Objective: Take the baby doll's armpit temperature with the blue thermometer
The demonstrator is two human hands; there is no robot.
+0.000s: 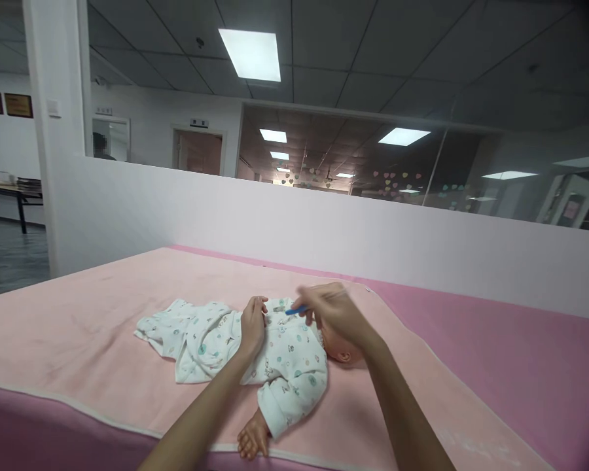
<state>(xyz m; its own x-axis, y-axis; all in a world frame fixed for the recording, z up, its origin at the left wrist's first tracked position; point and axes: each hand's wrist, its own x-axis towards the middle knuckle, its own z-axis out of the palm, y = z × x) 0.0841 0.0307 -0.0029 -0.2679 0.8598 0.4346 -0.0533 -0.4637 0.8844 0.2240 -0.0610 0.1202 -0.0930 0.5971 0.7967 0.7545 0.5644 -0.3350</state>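
A baby doll (294, 353) in a white printed outfit lies on its back, its head (342, 353) to the right and partly hidden by my right arm. My left hand (253, 322) rests on the front of the clothing, fingers slightly bent and holding nothing that I can see. Above the chest, near the collar, my right hand (326, 311) is closed on a thin blue stick (296, 311). Motion blurs this hand, and the stick's exact kind does not show. One doll hand (254, 435) sticks out of its sleeve toward the near edge.
Under the doll is a pale pink sheet (98, 327) over a darker pink padded surface (500, 340). A low white wall (324, 229) runs behind it, with a window above. A dark table (10, 190) stands in the room at far left.
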